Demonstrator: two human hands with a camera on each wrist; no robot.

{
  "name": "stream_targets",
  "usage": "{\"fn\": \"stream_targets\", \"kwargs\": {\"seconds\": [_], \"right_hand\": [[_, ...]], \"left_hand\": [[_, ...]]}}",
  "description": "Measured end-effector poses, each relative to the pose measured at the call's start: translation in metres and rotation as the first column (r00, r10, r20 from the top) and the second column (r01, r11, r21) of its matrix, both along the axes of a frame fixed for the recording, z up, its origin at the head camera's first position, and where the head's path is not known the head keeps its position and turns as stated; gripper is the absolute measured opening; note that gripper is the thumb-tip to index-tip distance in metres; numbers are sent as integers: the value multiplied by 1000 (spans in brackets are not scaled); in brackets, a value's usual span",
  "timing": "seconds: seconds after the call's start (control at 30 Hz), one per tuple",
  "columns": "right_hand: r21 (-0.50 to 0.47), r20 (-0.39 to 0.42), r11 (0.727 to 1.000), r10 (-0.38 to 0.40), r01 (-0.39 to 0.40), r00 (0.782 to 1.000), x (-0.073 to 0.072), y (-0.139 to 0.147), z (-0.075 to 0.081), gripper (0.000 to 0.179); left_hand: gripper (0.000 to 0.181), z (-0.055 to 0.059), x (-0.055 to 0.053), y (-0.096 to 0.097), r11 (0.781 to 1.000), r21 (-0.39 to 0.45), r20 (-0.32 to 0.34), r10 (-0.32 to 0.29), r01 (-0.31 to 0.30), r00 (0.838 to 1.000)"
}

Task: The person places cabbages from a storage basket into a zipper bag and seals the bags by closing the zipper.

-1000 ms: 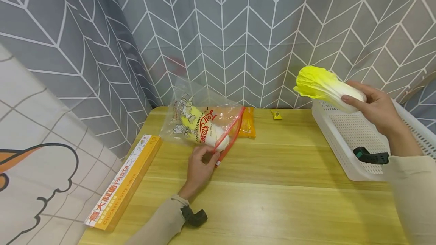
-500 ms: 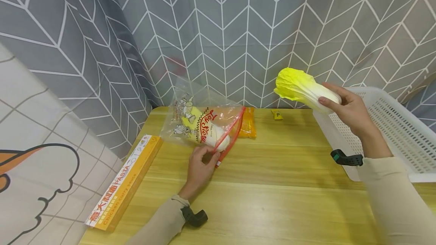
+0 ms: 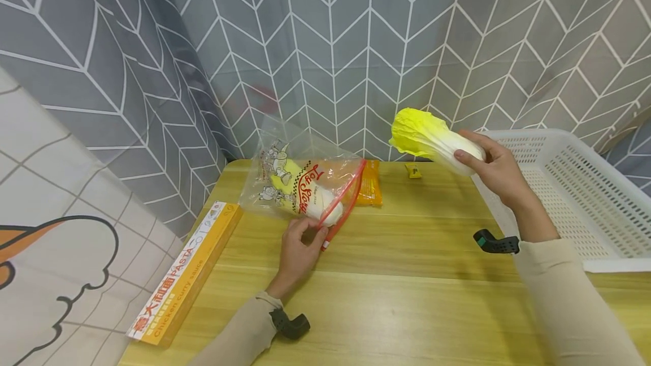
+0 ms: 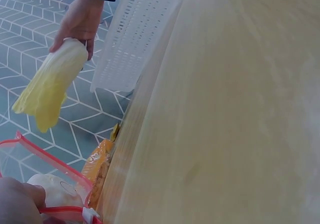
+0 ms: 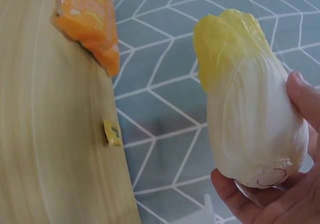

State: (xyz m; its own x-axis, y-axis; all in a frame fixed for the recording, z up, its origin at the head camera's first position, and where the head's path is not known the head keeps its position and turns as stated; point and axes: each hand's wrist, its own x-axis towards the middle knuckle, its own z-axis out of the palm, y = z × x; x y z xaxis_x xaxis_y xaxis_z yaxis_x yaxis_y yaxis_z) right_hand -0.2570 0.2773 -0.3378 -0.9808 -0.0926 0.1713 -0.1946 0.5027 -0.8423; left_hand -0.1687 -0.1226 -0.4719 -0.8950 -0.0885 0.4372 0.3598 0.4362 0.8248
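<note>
My right hand (image 3: 495,165) grips a napa cabbage (image 3: 432,140) by its white base, its yellow leafy end pointing left, above the table beside the white basket. In the right wrist view the cabbage (image 5: 250,104) sits between thumb and fingers. My left hand (image 3: 300,250) pinches the red zip edge of a clear printed zip bag (image 3: 285,185) lying on the table. Inside that bag is another white-and-yellow cabbage (image 3: 330,208). The left wrist view shows the bag's red mouth (image 4: 50,159) standing apart, with the white cabbage end within.
An orange packet (image 3: 370,182) lies behind the bag, and a small yellow sachet (image 3: 413,171) near the table's back edge. A white perforated basket (image 3: 585,258) stands at the right. A long pasta box (image 3: 185,275) lies along the left edge. A patterned curtain (image 3: 346,61) hangs behind.
My right hand has carried the cabbage leftward and slightly down, away from over the basket toward the bag. The left hand has stayed at the bag's edge.
</note>
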Motion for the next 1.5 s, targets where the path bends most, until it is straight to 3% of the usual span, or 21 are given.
{"fn": "stream_targets", "kwargs": {"seconds": [0.27, 0.57, 0.7, 0.83, 0.93, 1.17, 1.3, 1.5], "right_hand": [[-13, 23, 999, 32, -32, 999, 3, -19, -11, 57], [-158, -15, 984, 80, -81, 997, 11, -31, -30, 54], [-301, -31, 942, 146, -149, 989, 14, -32, -39, 52], [-454, -58, 857, 243, -242, 968, 15, -30, -48, 49], [-501, -64, 815, 301, -292, 951, 15, -31, -55, 48], [-544, -84, 762, 368, -352, 926, 14, -38, -69, 46], [-588, -131, 722, 360, -364, 924, 15, -41, -76, 46], [-630, -162, 687, 341, -363, 926, 14, -45, -82, 46]], "left_hand": [[8, -1, 2, -2, 1000, 0, 1, 10, -10, 1000], [7, 0, -1, 0, 1000, 6, 8, 1, -1, 1000], [7, 0, -1, 1, 1000, 13, 4, 7, -7, 1000], [8, 0, -1, 1, 1000, 18, 3, 17, -17, 1000], [8, 1, 1, 0, 999, 29, 2, 20, -20, 1000], [9, 0, 2, 2, 997, 76, -9, 30, -30, 1000], [10, 0, 2, 3, 995, 92, 10, 33, -34, 999], [10, 6, 4, 7, 992, 102, 34, 65, -69, 997]]}}
